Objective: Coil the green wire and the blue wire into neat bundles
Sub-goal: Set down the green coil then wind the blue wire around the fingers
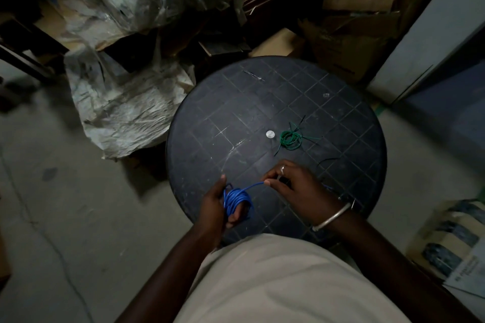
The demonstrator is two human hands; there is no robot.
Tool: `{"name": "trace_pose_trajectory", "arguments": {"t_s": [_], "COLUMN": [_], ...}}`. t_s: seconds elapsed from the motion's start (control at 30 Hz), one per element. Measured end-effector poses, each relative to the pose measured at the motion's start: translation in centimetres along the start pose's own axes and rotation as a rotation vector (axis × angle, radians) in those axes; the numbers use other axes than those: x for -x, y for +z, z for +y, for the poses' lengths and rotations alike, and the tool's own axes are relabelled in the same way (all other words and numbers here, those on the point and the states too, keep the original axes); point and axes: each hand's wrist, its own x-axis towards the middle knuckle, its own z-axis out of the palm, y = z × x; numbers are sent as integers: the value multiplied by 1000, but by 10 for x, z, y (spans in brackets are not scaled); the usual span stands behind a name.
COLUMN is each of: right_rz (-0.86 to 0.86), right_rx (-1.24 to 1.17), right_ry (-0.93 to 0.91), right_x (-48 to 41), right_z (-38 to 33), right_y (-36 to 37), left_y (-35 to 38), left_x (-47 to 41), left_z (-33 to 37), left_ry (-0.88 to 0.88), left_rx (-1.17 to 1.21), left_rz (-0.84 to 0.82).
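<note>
The left hand (216,204) is closed around one blue wire (237,200), wound in several loops about its fingers. A single strand runs up and to the right from the coil to the right hand (294,186), whose fingertips pinch it. Beyond both hands, one green wire (290,139) lies coiled on the round black table (236,102), loose ends splayed, beside one small white disc (270,134).

Round dark table (236,91) with scratched grid lines — coiled green wire (290,139) lying beside a small silver disc (270,134)
</note>
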Motion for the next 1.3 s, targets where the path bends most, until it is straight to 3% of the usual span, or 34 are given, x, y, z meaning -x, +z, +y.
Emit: {"name": "trace_pose_trajectory", "arguments": {"t_s": [0.1, 0.2, 0.27, 0.37, 0.47, 0.53, 0.67, 0.9, 1.0, 1.1, 1.3], "right_rz": [12, 26, 66, 65, -72, -130, -110, -89, -94, -70, 44], "right_rx": [-16, -40, -71, -7, 114, 164, 151, 132, 111, 55, -262], "right_ry": [-1, 6, 70, 145, 74, -7, -124, -160, -195, -207, 17], "right_x": [0, 1, 2, 4, 8, 11, 11, 10, 11, 11, 8], "right_z": [0, -1, 0, 0, -6, -8, -8, -13, -16, -23, -34], "right_y": [1, 1, 3, 5, 8, 12, 14, 12, 10, 10, 18], "left_y": [2, 0, -3, -1, 1, -2, -6, -7, -9, -14, -22], "left_x": [4, 4, 5, 5, -4, -10, -16, -22, -24, -26, -26], "left_z": [3, 3, 7, 18, 24, 25, 20, 5, 3, 3, 6], "left_ry": [-46, -13, -30, -40, 115, 213, 286, 385, 406, 393, 232], "left_rx": [-83, -127, 37, 558, 777, 750, 599, -224, -421, -479, -364], "left_rz": [56, 4, -102, -275, -101, 55, 92, 265, 311, 321, 181]}}
